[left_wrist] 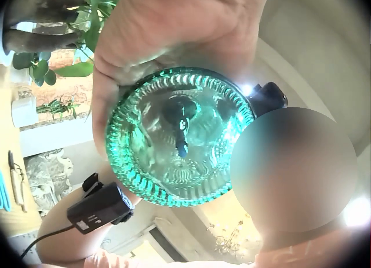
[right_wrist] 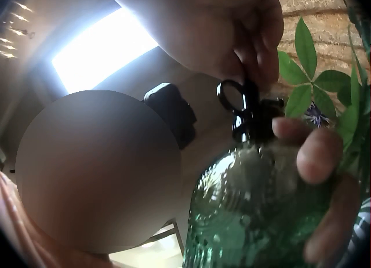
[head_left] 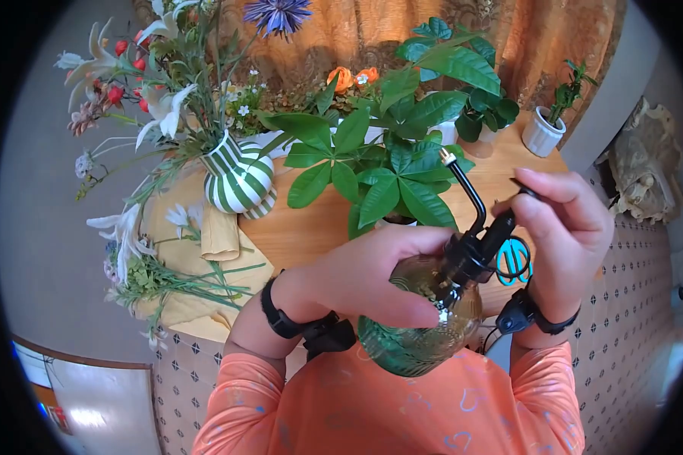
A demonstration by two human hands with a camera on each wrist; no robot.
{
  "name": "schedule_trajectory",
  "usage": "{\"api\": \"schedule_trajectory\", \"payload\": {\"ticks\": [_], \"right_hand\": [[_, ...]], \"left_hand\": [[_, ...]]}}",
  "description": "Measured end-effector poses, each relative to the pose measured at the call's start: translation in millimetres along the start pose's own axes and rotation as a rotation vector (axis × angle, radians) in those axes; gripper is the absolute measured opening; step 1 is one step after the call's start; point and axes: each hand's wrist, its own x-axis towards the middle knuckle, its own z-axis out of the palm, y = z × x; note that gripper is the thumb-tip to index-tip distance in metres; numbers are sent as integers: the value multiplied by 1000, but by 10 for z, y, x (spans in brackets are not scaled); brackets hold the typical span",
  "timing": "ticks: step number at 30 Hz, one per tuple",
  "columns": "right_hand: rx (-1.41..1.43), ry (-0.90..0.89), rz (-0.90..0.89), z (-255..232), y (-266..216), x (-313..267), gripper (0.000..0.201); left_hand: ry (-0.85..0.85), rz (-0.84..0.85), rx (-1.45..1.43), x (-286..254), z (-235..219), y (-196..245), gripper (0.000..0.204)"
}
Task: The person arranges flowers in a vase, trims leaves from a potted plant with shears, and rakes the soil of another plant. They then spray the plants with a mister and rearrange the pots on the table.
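Note:
A green-tinted glass spray bottle (head_left: pixel 413 345) with a black pump top (head_left: pixel 463 262) is held tilted in front of the chest. My left hand (head_left: pixel 364 277) grips the bottle's body, thumb across the front. The right hand (head_left: pixel 573 220) pinches the black plunger (head_left: pixel 525 189) at the top of the pump between thumb and fingers. A bent black spout with a brass nozzle (head_left: pixel 449 157) points toward a leafy potted plant (head_left: pixel 379 193) behind it. In the left wrist view the ribbed bottle base (left_wrist: pixel 185 137) faces the camera; the right wrist view shows the pump's finger ring (right_wrist: pixel 230 96).
A green-and-white striped vase (head_left: pixel 239 178) of flowers stands at left. Cut stems (head_left: pixel 197 284) lie on brown paper (head_left: pixel 167 322). Turquoise-handled scissors (head_left: pixel 508 262) rest on the wooden table (head_left: pixel 311 227) behind the bottle. A small white pot (head_left: pixel 544 136) stands at back right.

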Motion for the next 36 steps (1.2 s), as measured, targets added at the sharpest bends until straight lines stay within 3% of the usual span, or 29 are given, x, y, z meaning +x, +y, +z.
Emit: {"api": "schedule_trajectory", "payload": {"ticks": [2,4,6,7,8,10,12,14,16,18,20,22,24,26,27,29,30,32,33,34,36], "right_hand": [[219,243,43,4,-22,27,18],[207,294,46,69,-2,20,16],[79,106,41,110,35,-26,16],[173,70,31,149,46,-36,17],[35,22,-34,96,72,-9,17],[170,281,46,109,49,43,16],[237,302,32,91,57,46,15],[66,79,48,122,72,-13,14],[22,-18,-70,89,120,-24,14],[228,290,73,139,57,23,14],[310,320,84,112,66,18,14],[70,11,-19,111,103,-55,14],[-32,-58,-84,44,83,-54,12],[304,288,49,117,118,-63,15],[295,293,55,104,174,-108,15],[259,95,-97,65,307,-212,37],[405,-48,-24,70,302,-313,64],[415,-219,-150,110,401,-441,90],[452,-117,-141,169,449,-552,91],[481,-12,-133,218,489,-651,93],[367,-18,-125,126,548,-731,94]], "left_hand": [[-56,8,-99,-5,-2,-45,80],[-47,15,-94,1,10,-8,84],[-23,31,-68,-8,19,42,86],[6,53,-96,-7,12,26,86],[7,49,-95,-15,-1,7,86],[-27,25,-46,-20,-30,-8,85],[-13,14,-109,-20,21,-7,85],[30,22,-94,-31,39,18,87],[40,35,-91,-33,14,2,87],[39,43,-87,-33,12,16,88],[47,-6,-76,-35,70,33,88],[56,-5,-83,-58,30,23,89],[60,-19,-82,-69,21,24,89],[60,-35,-66,-64,58,9,85],[50,-37,-73,-51,68,1,85],[3,-45,136,-29,74,7,79],[-11,-52,135,-30,83,27,79],[81,62,595,-8,125,64,63],[168,119,711,9,181,35,64],[116,128,692,66,225,20,64],[94,143,755,214,298,2,66]]}}
